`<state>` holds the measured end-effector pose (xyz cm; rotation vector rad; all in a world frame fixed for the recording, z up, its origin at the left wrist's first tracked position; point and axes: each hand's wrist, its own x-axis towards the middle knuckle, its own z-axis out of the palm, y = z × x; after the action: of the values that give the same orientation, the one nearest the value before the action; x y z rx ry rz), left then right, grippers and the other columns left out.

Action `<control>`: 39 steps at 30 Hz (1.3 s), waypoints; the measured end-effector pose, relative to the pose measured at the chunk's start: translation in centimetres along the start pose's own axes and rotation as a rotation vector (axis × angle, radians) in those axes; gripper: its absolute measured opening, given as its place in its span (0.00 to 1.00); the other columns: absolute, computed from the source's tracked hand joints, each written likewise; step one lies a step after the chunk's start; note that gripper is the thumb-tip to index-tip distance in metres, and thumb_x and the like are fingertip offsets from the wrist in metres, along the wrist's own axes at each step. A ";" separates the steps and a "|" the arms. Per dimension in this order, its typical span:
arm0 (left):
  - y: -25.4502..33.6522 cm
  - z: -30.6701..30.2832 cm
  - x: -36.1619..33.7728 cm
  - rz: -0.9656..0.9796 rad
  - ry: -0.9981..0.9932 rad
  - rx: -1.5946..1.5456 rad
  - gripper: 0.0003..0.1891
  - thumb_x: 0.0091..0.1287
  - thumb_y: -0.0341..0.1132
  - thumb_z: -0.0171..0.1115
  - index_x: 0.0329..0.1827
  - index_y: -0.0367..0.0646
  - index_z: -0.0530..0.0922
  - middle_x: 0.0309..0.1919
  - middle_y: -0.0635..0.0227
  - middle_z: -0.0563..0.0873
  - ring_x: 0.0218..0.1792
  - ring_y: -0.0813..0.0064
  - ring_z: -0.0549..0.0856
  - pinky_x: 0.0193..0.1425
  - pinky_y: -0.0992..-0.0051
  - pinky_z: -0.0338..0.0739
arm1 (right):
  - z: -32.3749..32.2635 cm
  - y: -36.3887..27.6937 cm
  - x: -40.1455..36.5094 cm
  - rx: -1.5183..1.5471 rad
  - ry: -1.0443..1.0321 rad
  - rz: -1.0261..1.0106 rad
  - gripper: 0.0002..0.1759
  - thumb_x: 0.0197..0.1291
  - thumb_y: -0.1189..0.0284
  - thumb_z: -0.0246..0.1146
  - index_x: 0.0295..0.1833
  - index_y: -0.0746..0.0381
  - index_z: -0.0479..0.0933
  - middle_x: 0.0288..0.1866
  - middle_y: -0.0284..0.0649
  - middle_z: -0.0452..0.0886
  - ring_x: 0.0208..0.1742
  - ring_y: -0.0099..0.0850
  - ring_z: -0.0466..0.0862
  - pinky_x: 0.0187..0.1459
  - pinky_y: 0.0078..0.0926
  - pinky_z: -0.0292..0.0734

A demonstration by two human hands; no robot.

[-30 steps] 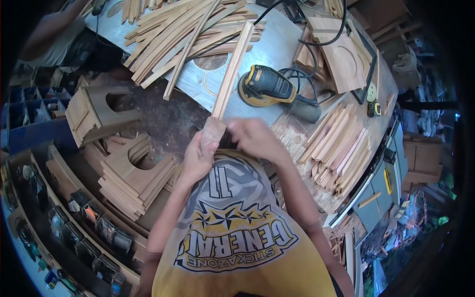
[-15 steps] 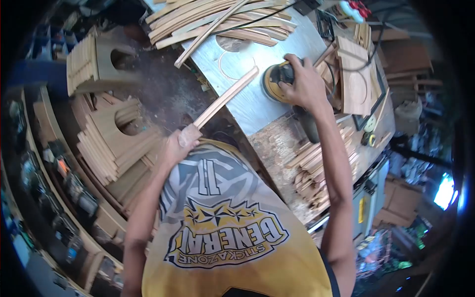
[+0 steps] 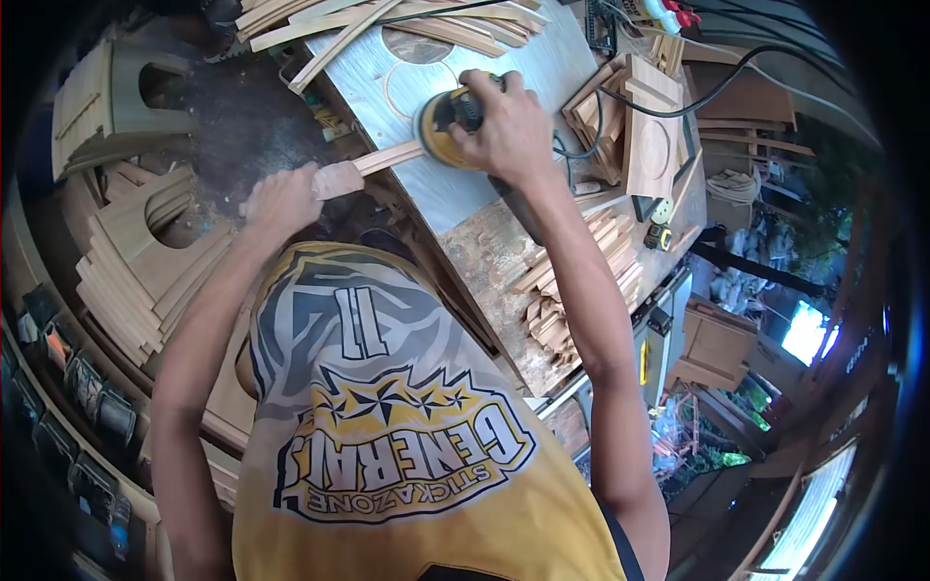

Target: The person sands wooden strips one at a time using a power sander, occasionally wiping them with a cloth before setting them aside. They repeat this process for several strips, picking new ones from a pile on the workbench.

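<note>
Wooden strip [image 3: 387, 158] looks narrow, pale; left hand [image 3: 281, 198] grips it; sander [image 3: 434, 136] atop.

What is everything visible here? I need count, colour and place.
wooden strip: one, light brown, bench edge, under the sander
orbital sander: one, yellow and black, on the strip
loose strips: many, light brown, bench far end
stacked strips: many, light brown, bench near end
recessed square boards: a few, brown, bench right
tape measure: one, yellow, bench right edge
arched panels: many, brown, left of bench
workbench: one, grey top
left hand: grips the strip's end
right hand: grips the sander
</note>
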<state>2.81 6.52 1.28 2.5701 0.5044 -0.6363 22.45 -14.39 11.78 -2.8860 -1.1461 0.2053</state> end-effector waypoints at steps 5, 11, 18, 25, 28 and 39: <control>-2.1 -0.2 0.2 0.004 0.049 -0.003 0.16 0.64 0.32 0.61 0.55 0.44 0.82 0.42 0.41 0.90 0.47 0.40 0.90 0.54 0.46 0.84 | 0.4 1.1 0.2 -0.010 0.090 0.007 0.32 0.52 0.55 0.79 0.63 0.45 0.79 0.48 0.50 0.79 0.46 0.54 0.87 0.47 0.50 0.85; -4.3 -0.1 0.0 0.008 0.059 -0.001 0.13 0.65 0.32 0.60 0.51 0.42 0.80 0.40 0.41 0.90 0.45 0.39 0.90 0.53 0.45 0.83 | 0.6 2.5 0.2 -0.063 0.124 0.027 0.30 0.54 0.54 0.78 0.62 0.45 0.79 0.48 0.50 0.78 0.46 0.53 0.87 0.45 0.49 0.84; -3.1 0.5 -0.8 0.019 0.010 -0.007 0.13 0.67 0.33 0.60 0.53 0.42 0.80 0.41 0.40 0.89 0.46 0.38 0.89 0.53 0.44 0.83 | 0.7 -2.7 0.1 -0.016 0.052 -0.058 0.29 0.56 0.54 0.77 0.63 0.44 0.79 0.50 0.53 0.79 0.49 0.56 0.86 0.46 0.51 0.84; -6.2 1.4 -4.7 -0.077 0.061 -0.048 0.14 0.65 0.31 0.61 0.53 0.43 0.79 0.38 0.38 0.88 0.44 0.35 0.88 0.50 0.41 0.81 | 1.1 4.4 1.8 -0.062 0.129 0.051 0.32 0.56 0.51 0.77 0.66 0.44 0.78 0.52 0.53 0.79 0.50 0.55 0.87 0.49 0.51 0.85; -8.2 2.7 -7.3 -0.105 0.060 -0.055 0.16 0.65 0.32 0.61 0.56 0.42 0.79 0.37 0.39 0.88 0.43 0.36 0.88 0.48 0.42 0.82 | 0.9 7.5 1.4 -0.116 0.137 0.108 0.34 0.56 0.51 0.77 0.67 0.44 0.77 0.53 0.55 0.80 0.50 0.56 0.87 0.51 0.50 0.85; -5.5 1.6 -5.1 -0.078 0.039 0.021 0.17 0.65 0.35 0.63 0.57 0.43 0.80 0.37 0.42 0.90 0.41 0.40 0.91 0.46 0.46 0.85 | -1.7 0.9 0.9 0.008 0.121 0.081 0.35 0.55 0.52 0.77 0.68 0.44 0.78 0.52 0.54 0.80 0.50 0.55 0.87 0.54 0.49 0.83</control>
<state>-4.38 9.10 0.78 2.5972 0.6164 -0.6224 23.93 -14.42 13.28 -2.8946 -1.0075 0.0359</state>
